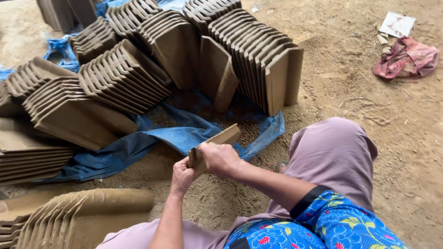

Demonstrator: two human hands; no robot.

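I see both hands clamped on one unfired clay roof tile (217, 140), held edge-up above the dirt floor (350, 83): left hand (183, 176) at its near end, right hand (220, 159) over its top edge. Judging by the layout, many tiles stand in rows (124, 76) on the blue tarp (180, 133); a separate stack (83, 214) lies near my left knee, so progress cannot be determined.

Bare dirt floor (350, 83) under blue tarp (184, 133), stacked clay tiles (124, 78), red rag (406, 60).
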